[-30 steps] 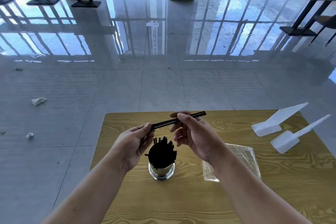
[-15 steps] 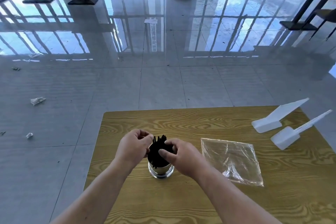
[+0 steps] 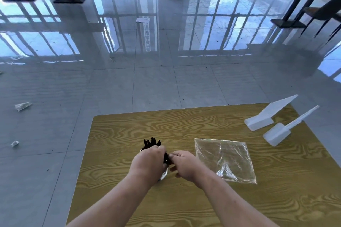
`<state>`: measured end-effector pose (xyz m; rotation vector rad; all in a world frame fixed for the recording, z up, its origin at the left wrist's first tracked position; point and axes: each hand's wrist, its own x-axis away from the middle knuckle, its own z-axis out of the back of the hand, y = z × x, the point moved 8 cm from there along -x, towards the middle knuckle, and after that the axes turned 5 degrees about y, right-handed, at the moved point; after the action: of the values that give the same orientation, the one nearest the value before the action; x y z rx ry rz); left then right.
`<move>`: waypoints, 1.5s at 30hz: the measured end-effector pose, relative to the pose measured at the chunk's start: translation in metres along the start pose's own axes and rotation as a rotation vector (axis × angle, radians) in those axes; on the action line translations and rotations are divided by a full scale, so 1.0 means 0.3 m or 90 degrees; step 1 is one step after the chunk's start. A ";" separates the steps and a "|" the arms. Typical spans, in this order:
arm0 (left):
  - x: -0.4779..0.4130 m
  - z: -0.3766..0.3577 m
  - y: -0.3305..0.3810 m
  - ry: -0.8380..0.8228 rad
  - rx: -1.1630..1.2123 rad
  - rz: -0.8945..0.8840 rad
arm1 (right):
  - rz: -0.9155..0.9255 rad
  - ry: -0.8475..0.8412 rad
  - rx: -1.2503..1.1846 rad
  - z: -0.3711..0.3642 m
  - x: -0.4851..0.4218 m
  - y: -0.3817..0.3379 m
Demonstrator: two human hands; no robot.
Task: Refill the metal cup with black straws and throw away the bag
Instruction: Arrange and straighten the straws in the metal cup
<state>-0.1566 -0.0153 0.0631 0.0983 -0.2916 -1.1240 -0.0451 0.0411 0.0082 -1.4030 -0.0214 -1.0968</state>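
Note:
The metal cup [image 3: 164, 174] stands on the wooden table [image 3: 129, 131], left of centre, packed with black straws [image 3: 152, 143] whose tips stick up behind my fingers. My left hand [image 3: 149, 162] is cupped over the bundle and hides most of the cup. My right hand [image 3: 186, 166] is at the cup's right side, thumb and curled fingers pinched on the straws there. The clear plastic bag [image 3: 225, 160] lies flat and empty on the table to the right of my right hand, touched by neither hand.
Two white plastic sign holders [image 3: 265, 116] [image 3: 282, 131] lie near the table's far right corner. Glossy tiled floor surrounds the table, with crumpled scraps [image 3: 22, 106] [image 3: 14, 143] to the left. Other tables and chair legs stand far off.
A second ago both hands held one straw above the cup. They dropped to the cup, and now my left hand covers the straw bundle while my right presses in from the right.

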 end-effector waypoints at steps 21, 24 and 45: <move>-0.023 0.259 -0.067 0.111 0.086 -0.011 | 0.088 0.142 -0.048 0.108 0.035 -0.089; -0.023 0.373 -0.119 0.133 0.138 0.025 | 0.086 0.157 -0.055 0.120 0.037 -0.089; 0.087 0.298 -0.317 0.026 1.068 0.367 | 0.108 -0.190 -0.390 -0.001 0.148 -0.306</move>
<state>-0.2542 -0.0737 0.1321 1.4114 -1.0835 -0.0523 -0.0775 0.0337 0.1046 -2.0678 0.2318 -0.7702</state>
